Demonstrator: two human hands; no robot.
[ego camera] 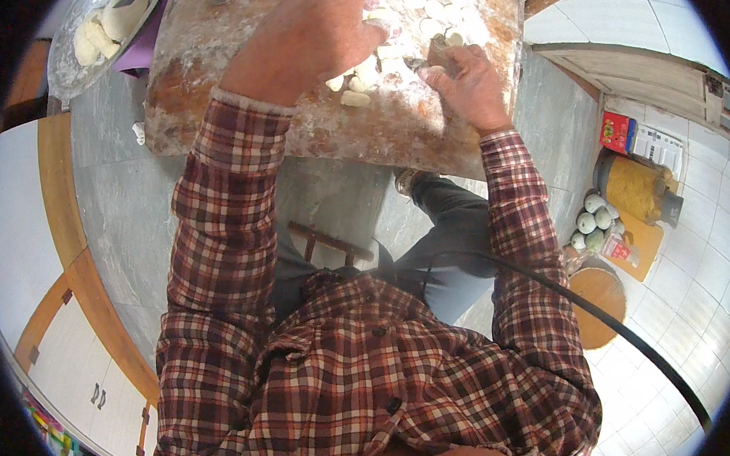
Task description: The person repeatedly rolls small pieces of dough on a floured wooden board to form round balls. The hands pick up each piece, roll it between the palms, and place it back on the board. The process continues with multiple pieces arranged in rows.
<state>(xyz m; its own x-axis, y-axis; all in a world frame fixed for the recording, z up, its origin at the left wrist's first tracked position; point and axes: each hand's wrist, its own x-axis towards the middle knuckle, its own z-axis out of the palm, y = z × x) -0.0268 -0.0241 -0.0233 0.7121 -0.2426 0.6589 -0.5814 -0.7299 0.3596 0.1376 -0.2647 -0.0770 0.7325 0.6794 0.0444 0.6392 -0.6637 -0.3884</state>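
Note:
Small pieces of pale dough [365, 71] lie on a floury wooden board [334, 129] in front of me. My left hand [319, 39] reaches over the board with its fingers curled beside the pieces; glare and the hand itself hide whether it holds one. To the right, my right hand [469, 83] is low over the board, thumb and fingers bent around a small dark area that I cannot make out. Many more pale, flattened rounds [430, 4] are spread beyond both hands in bright light. A short dough piece [355, 99] lies nearest the board's front edge.
At the upper left, a metal bowl [67, 77] holds larger dough lumps [99, 37]. White cabinets [65, 346] stand left. On the right floor are a yellow-wrapped container [632, 190], bagged round green-white produce [595, 220] and a round wooden stool or board [599, 308]. A black cable [596, 311] crosses at right.

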